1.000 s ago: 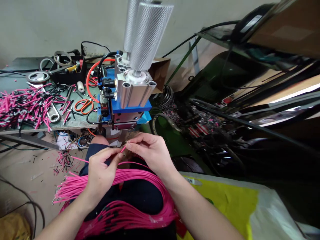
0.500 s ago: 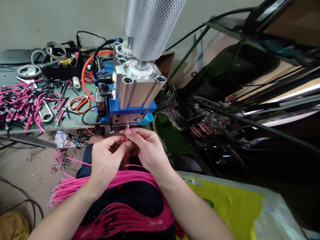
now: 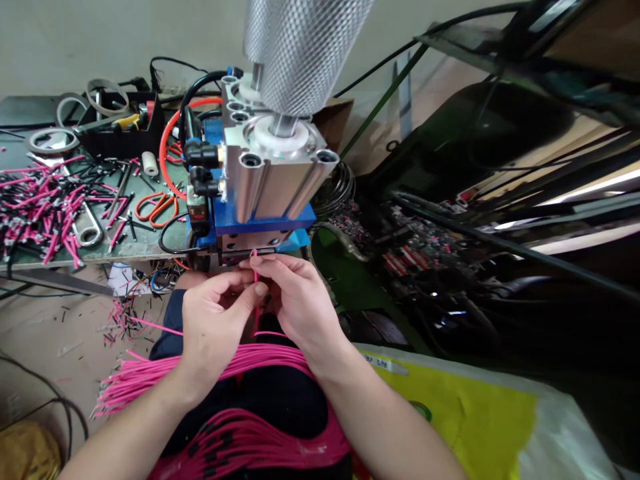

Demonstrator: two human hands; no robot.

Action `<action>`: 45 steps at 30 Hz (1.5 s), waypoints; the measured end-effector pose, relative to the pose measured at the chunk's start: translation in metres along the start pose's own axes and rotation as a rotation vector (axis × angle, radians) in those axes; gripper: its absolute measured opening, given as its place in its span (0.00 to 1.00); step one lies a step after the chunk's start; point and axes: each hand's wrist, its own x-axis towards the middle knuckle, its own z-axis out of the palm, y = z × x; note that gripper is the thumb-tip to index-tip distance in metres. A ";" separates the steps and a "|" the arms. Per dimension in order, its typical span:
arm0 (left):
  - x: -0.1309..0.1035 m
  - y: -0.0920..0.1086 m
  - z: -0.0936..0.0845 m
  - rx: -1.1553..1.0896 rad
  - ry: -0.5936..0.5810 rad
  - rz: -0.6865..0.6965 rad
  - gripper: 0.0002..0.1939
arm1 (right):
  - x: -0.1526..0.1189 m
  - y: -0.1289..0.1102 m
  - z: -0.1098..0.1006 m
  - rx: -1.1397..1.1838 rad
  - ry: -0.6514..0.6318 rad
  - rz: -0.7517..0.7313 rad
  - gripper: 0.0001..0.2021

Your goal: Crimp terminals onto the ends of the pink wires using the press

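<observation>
A thin pink wire (image 3: 257, 313) stands upright between my two hands, its top end just in front of the lower jaw area of a blue and silver pneumatic machine (image 3: 273, 187). My right hand (image 3: 300, 293) pinches this wire near its tip between thumb and forefinger. Lower down, my left hand (image 3: 213, 317) is closed on the same wire, thumb against curled fingers. Across my lap, under both forearms, lies a bundle of pink wires (image 3: 270, 357) with metal-looking ends at the left. Part of the bundle nearest me carries black sleeves (image 3: 215, 440).
The green bench (image 3: 145, 250) at left holds a heap of pink and black wire offcuts (image 3: 45, 207), orange-handled scissors (image 3: 157, 209), a wrench (image 3: 90, 227) and a black tool box (image 3: 123, 137). Yellow sheeting (image 3: 465, 413) lies at right. Dark machinery (image 3: 450, 200) stands beyond it.
The view has shifted slightly. Both hands keep their pinch on the wire, whose tip now shows less bare metal and sits close to the machine's lower edge.
</observation>
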 end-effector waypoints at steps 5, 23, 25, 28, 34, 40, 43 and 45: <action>-0.001 0.003 0.002 -0.058 0.024 -0.019 0.08 | -0.001 -0.004 0.003 0.032 0.011 0.067 0.06; -0.001 0.006 0.006 -0.029 0.049 0.015 0.08 | -0.001 -0.003 0.001 0.005 0.012 0.026 0.05; -0.001 0.006 0.006 -0.040 0.042 0.011 0.07 | -0.001 -0.003 0.001 0.011 0.005 0.011 0.03; -0.002 0.007 0.006 -0.066 0.038 0.003 0.06 | -0.001 -0.004 0.001 0.014 0.012 0.014 0.03; -0.002 0.007 0.007 -0.049 0.044 0.004 0.08 | -0.001 -0.006 0.003 0.009 0.014 0.038 0.05; -0.002 0.006 0.007 -0.046 0.054 0.004 0.08 | -0.001 -0.005 0.003 0.009 0.031 0.035 0.04; -0.002 0.006 0.008 -0.061 0.052 -0.002 0.07 | -0.001 -0.004 0.002 0.001 0.020 0.031 0.04; -0.002 0.005 0.008 -0.072 0.054 -0.001 0.07 | -0.001 -0.002 0.001 0.004 0.006 0.019 0.04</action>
